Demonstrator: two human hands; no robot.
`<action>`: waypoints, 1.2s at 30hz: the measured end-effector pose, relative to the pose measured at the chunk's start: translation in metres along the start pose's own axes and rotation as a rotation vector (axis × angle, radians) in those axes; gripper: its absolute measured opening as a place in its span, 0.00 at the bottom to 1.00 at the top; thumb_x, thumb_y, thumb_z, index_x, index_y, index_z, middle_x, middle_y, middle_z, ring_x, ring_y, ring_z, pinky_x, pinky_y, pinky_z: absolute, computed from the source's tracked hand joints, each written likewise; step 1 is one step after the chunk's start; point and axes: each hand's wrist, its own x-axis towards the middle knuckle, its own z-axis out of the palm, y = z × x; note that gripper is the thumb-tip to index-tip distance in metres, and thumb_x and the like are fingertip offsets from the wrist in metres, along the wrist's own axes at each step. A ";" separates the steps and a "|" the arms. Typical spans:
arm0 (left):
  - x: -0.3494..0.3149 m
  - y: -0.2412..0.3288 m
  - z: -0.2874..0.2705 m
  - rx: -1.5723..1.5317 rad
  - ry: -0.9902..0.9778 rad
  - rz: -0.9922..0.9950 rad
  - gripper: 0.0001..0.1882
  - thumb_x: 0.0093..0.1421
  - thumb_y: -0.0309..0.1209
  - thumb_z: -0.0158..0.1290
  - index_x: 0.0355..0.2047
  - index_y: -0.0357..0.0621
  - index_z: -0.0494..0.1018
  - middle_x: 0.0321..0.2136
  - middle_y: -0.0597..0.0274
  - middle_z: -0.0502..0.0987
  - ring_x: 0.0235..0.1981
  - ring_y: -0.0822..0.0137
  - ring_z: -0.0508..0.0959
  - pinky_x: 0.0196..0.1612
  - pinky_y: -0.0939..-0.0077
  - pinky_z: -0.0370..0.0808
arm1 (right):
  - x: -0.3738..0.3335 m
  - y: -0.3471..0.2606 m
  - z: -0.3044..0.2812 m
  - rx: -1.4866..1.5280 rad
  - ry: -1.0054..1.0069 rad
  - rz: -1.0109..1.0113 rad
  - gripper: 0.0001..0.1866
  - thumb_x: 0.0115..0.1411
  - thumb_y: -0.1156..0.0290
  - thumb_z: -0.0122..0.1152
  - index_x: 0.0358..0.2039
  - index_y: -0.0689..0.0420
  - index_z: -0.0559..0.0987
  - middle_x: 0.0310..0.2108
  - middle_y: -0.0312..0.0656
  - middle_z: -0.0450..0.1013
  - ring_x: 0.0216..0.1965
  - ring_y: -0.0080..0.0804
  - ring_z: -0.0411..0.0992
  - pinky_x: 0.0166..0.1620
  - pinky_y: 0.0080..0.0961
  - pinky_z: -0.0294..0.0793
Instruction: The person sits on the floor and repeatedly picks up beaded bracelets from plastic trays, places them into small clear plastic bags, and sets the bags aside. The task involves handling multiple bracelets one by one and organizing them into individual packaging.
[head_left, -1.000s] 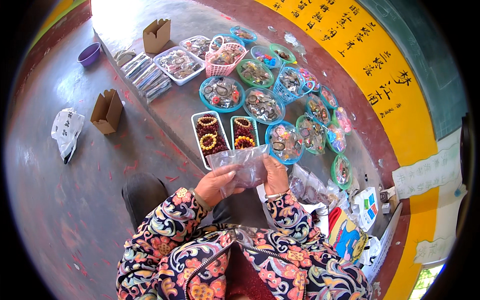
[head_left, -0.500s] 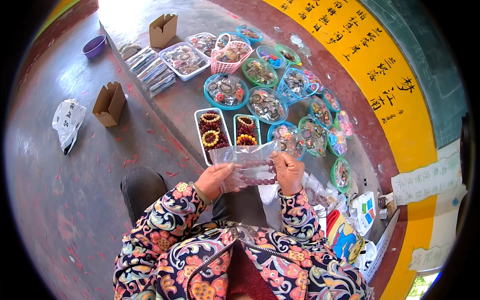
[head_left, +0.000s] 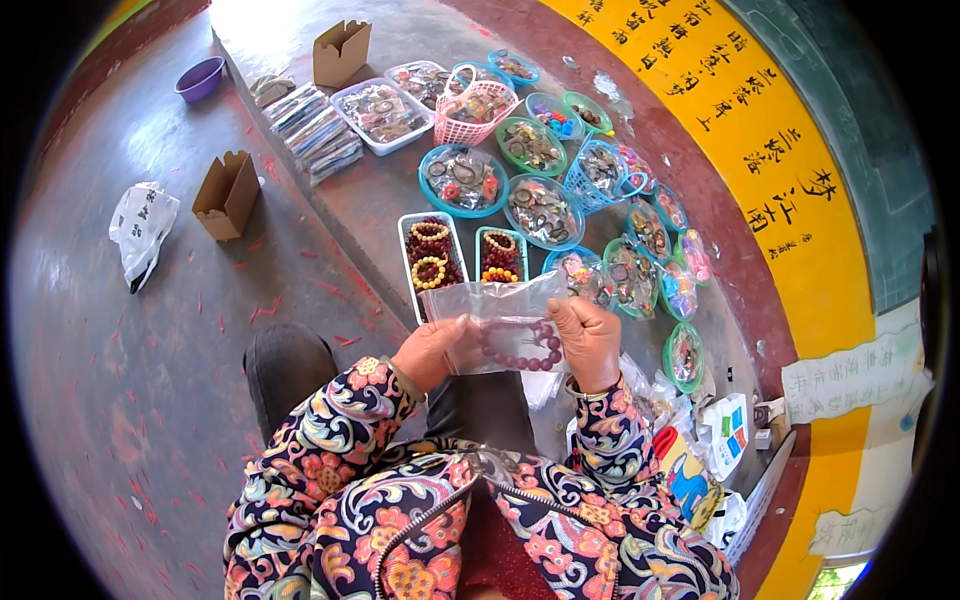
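Observation:
A clear plastic bag (head_left: 470,305) is stretched between my two hands above my lap. Inside it lies a dark red bead bracelet (head_left: 549,358), toward the right end. My left hand (head_left: 430,352) pinches the bag's left side, thumb on top. The right side is gripped by my right hand (head_left: 590,342), close to the bracelet. Just beyond the bag stand a white tray (head_left: 408,262) and a light-green tray (head_left: 523,246), both holding dark red bead bracelets, with a few yellow or cream ones on top.
Several round baskets of bagged trinkets, including a blue one (head_left: 424,188), spread beyond the trays. A pink basket (head_left: 462,132) stands behind. On the left are a cardboard box (head_left: 226,200), a white plastic bag (head_left: 143,230) and a purple basin (head_left: 199,82). A step edge (head_left: 350,245) crosses the floor.
The bag is now flatter and spread wider, with the bracelet showing as a loop at its right end. My right hand has shifted slightly right. The whole view has tilted a little.

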 end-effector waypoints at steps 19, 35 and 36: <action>-0.002 0.013 0.014 -0.192 0.016 0.038 0.18 0.58 0.33 0.48 0.48 0.39 0.64 0.42 0.57 0.73 0.43 0.61 0.74 0.47 0.65 0.71 | 0.022 -0.029 -0.002 -0.331 -0.142 -0.209 0.10 0.55 0.68 0.59 0.27 0.64 0.77 0.18 0.30 0.66 0.21 0.14 0.60 0.24 0.14 0.60; 0.009 0.014 0.001 -0.022 0.267 0.043 0.11 0.58 0.29 0.48 0.41 0.40 0.69 0.34 0.58 0.76 0.35 0.64 0.77 0.37 0.70 0.75 | 0.036 0.075 -0.078 0.210 -0.184 0.299 0.06 0.53 0.72 0.58 0.30 0.61 0.75 0.26 0.36 0.73 0.21 0.23 0.72 0.15 0.11 0.64; 0.008 0.016 0.003 -0.031 0.302 0.050 0.11 0.58 0.30 0.48 0.41 0.40 0.68 0.34 0.57 0.76 0.35 0.63 0.77 0.37 0.70 0.75 | 0.032 0.087 -0.083 0.305 -0.109 0.340 0.06 0.53 0.73 0.58 0.31 0.61 0.75 0.26 0.37 0.73 0.22 0.25 0.73 0.16 0.11 0.66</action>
